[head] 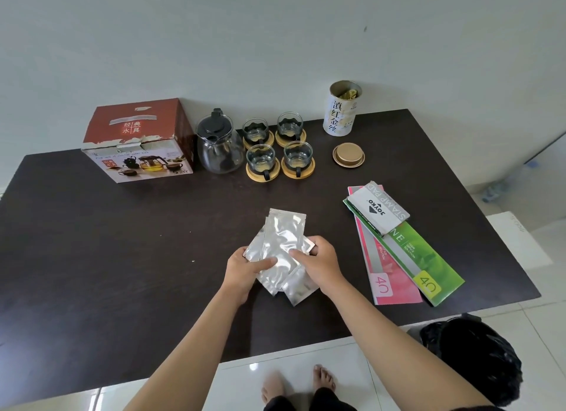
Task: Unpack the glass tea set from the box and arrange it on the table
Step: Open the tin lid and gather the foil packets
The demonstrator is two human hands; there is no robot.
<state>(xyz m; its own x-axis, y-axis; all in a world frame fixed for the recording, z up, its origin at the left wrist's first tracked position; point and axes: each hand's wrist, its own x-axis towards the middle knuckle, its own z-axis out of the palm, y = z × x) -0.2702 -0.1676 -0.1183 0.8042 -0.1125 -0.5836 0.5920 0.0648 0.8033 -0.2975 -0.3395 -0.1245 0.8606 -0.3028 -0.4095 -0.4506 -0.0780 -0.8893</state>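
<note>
A red and white tea set box point(137, 141) stands at the table's back left. Beside it sits a glass teapot point(219, 147) with a black lid. To its right, several glass cups point(279, 145) rest on round wooden coasters in a square group. Over the table's middle, my left hand point(245, 266) and my right hand point(318, 262) both hold a fanned bunch of silver foil sachets point(283, 251), one hand on each side.
An open tea canister point(342, 110) stands at the back right, its gold lid point(348, 155) lying in front. A stamp pad box point(379, 210) lies on pink and green folders point(407, 257) at right. The dark table point(122, 242) ends near a black bag point(477, 358) on the floor.
</note>
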